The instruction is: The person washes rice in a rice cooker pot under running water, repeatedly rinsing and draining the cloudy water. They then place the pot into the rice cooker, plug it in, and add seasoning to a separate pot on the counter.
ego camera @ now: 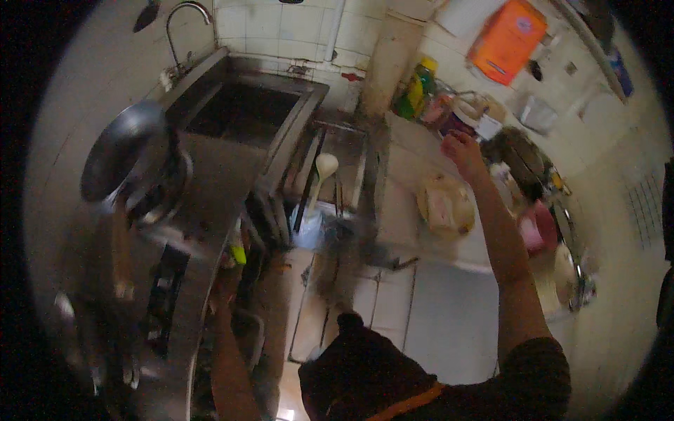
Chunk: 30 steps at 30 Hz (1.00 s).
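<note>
My right hand (pixel 462 151) reaches over the right-hand counter (pixel 403 158), its fingers bent close to a dark purple package (pixel 457 128). Blur hides whether the fingertips grip anything. Below that forearm lies a round yellowish plate or board (pixel 467 213) with a pale, flat packet-like thing (pixel 441 208) on it. At the front edge of the steel counter is my left hand (pixel 224 288), dim and blurred. A small object with a neon-green part (pixel 239 254) shows right beside its fingers; whether it is held I cannot make out.
A wok (pixel 118 152) with a wooden handle stands on the left, near a steel sink (pixel 316 97) and curved tap (pixel 189 5). A pale ladle (pixel 326 166) stands upright between the counters. Beyond are a yellow-capped green bottle (pixel 416 94), a pink container (pixel 538 226) and an orange wall-mounted packet (pixel 508 42).
</note>
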Motion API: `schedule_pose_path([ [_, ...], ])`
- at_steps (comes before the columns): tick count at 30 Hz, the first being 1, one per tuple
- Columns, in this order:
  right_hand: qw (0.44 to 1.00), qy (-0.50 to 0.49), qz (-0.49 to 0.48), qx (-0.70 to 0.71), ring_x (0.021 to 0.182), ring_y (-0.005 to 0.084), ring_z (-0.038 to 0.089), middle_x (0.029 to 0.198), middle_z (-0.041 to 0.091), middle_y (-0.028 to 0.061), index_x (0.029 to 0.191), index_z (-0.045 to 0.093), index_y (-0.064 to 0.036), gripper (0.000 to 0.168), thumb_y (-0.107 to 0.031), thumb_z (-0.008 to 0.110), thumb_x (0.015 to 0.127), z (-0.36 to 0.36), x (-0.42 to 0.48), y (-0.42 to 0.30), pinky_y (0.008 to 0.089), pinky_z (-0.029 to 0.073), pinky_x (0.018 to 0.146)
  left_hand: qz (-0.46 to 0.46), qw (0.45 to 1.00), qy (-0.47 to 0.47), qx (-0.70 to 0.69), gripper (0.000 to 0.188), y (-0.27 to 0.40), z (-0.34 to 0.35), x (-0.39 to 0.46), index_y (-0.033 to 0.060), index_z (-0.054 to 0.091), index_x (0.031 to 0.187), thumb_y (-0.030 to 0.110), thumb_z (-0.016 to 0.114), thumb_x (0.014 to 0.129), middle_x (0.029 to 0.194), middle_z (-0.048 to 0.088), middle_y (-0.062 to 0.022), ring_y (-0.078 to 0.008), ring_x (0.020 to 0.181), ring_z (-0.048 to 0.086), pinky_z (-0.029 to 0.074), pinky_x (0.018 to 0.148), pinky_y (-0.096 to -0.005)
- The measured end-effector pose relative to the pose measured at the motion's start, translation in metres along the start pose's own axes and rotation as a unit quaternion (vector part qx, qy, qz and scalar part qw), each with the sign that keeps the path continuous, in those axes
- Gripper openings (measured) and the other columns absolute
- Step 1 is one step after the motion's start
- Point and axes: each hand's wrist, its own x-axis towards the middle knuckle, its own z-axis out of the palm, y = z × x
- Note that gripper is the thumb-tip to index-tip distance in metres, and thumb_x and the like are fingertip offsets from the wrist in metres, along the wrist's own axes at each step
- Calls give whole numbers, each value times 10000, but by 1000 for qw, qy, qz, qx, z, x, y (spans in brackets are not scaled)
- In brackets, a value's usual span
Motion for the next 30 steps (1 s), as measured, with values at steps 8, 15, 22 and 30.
schedule_pose_path([
  [8,872,153,-95,-456,888,240,583,1140,512,179,1221,430,23,492,-284,556,857,14,271,124,367,515,682,-18,994,92,50,272,-8,51,41,30,560,992,174,633,774,948,543,-133,-254,760,539,412,574,-349],
  [15,890,68,-43,-449,887,237,585,1125,523,173,1200,442,25,476,-244,577,832,-7,329,142,365,512,695,-35,983,159,82,300,12,94,40,27,558,1013,186,634,771,1003,518,-156,-276,826,520,407,635,-366],
  [22,902,37,-41,-427,887,234,588,1110,534,167,1179,454,27,462,-204,597,806,8,334,145,362,509,708,-29,976,199,80,328,-10,111,47,23,557,1034,199,635,769,1057,494,-179,-298,891,502,402,696,-383],
  [30,921,32,-78,-380,887,231,590,1093,546,160,1156,467,30,450,-158,621,777,0,289,107,358,506,723,11,978,197,66,360,-23,118,57,19,555,1058,213,637,766,1120,467,-206,-323,966,481,397,766,-403],
])
